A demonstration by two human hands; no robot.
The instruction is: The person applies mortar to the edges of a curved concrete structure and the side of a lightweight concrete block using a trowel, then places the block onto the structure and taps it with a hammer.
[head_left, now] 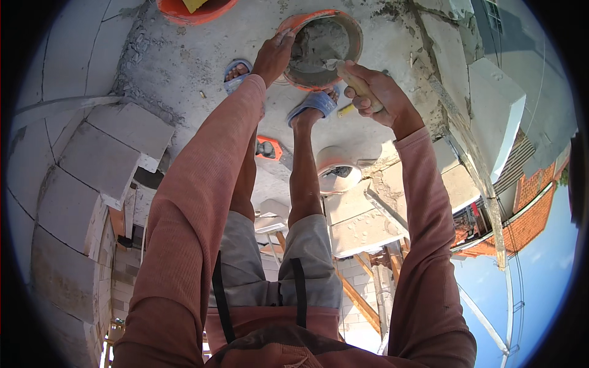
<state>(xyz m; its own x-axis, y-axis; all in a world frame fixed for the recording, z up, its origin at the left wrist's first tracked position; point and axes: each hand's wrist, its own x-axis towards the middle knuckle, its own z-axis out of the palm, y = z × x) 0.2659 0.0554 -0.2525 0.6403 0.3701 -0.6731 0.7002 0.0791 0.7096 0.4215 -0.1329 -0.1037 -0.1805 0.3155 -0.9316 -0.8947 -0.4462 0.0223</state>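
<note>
**Left hand (pixel 274 58) on the rim, right hand (pixel 379 92) round the handle**

The left hand is partly closed at the left side of the bucket (pixel 357 40), its fingers bent over the rim; the thumb's place is hard to make out. The right hand is wrapped around the pale handle of a tool (pixel 362 88), fingers curled under it and the thumb lying along the top, toward the bucket. The tool's neck reaches over the near right part of the rim. How much blade lies beyond it, and how deep, cannot be told; it may well be a trowel.

The bucket stands on the floor (pixel 202 116) ahead of the feet, orange outside and smeared grey inside. Grey mix (pixel 322 40) lies in it, well below the rim. The blue sandals (pixel 307 104) are close by, the right one just beside the bucket; whether they touch is unclear.

The step in hand looks like working or scooping the mix. To do it well, the left hand should brace the bucket firmly, since a push from the right could slide or tip it. The right wrist should stay loose enough to turn the blade under the mix and draw it up along the wall, where stiff material is likely to cling. Small, level loads would spill less, and lifting clear of the rim would avoid knocking mix onto the sandals.
</note>
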